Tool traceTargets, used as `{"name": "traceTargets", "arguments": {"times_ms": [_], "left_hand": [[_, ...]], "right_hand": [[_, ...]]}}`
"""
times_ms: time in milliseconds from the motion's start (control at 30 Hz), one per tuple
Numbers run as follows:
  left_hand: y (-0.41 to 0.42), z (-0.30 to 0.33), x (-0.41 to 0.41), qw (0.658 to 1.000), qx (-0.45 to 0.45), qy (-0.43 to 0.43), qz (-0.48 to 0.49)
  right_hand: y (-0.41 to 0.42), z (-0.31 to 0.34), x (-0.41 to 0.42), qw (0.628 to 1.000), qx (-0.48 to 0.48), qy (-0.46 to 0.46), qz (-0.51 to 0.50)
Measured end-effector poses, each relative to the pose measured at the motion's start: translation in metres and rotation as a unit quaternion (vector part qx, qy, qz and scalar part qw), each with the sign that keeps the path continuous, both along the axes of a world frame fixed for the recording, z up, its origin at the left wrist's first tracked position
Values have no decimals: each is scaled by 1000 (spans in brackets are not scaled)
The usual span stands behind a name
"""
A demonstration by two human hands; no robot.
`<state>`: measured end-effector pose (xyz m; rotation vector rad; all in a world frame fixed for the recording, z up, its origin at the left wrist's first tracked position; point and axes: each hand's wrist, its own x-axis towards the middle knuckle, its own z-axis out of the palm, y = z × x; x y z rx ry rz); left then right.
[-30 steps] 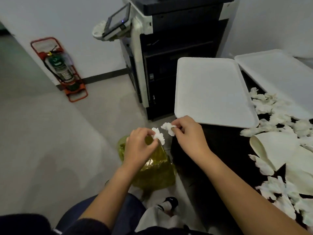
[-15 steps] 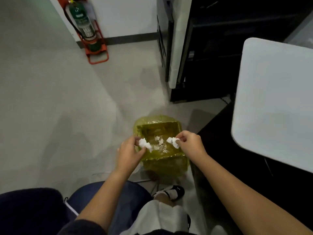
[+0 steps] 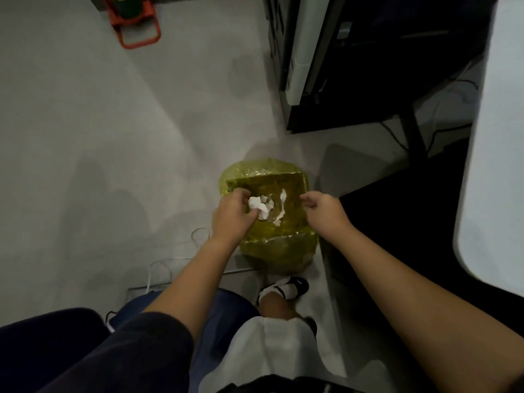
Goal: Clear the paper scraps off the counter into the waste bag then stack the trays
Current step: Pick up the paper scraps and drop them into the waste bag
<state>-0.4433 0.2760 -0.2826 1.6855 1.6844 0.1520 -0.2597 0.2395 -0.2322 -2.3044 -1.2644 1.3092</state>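
Since 0.5 seconds ago, the right hand (image 3: 323, 211) has let its scrap fall and now hangs with loosely curled fingers, holding nothing. Over the crinkly yellow plastic waste bag (image 3: 283, 239), the left hand (image 3: 232, 214) pinches a crumpled white paper scrap (image 3: 258, 207). Other scraps lie inside the bag. It should let go right over the middle so nothing lands on the grey floor (image 3: 99, 123). One flat white tray (image 3: 493, 165) sits on the black counter (image 3: 397, 222), beside a dark machine (image 3: 354, 66).
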Motion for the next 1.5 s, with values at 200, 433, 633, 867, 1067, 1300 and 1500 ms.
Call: {"name": "traceTargets", "arguments": {"times_ms": [200,433,633,867,1067,1300,1500], "left_hand": [[5,7,6,999,-19,-6,-32],[-8,35,13,999,3,-37,-39],[-43,92,39,992,54,-109,-38],[-112,160,72,969,126,-188,-94],[-176,207,112,940,171,-233,-180],[-245,218,174,894,178,-251,-325],[-286,206,227,841,201,-249,-436]], "right_hand": [[-5,10,8,999,12,5,-30],[-24,41,14,997,50,20,-48],[-62,94,17,991,119,55,-31],[-139,178,38,962,254,82,-56],[-228,216,80,929,325,44,-171],[-331,221,129,910,302,-14,-282],[-400,219,149,912,251,-78,-317]]}}
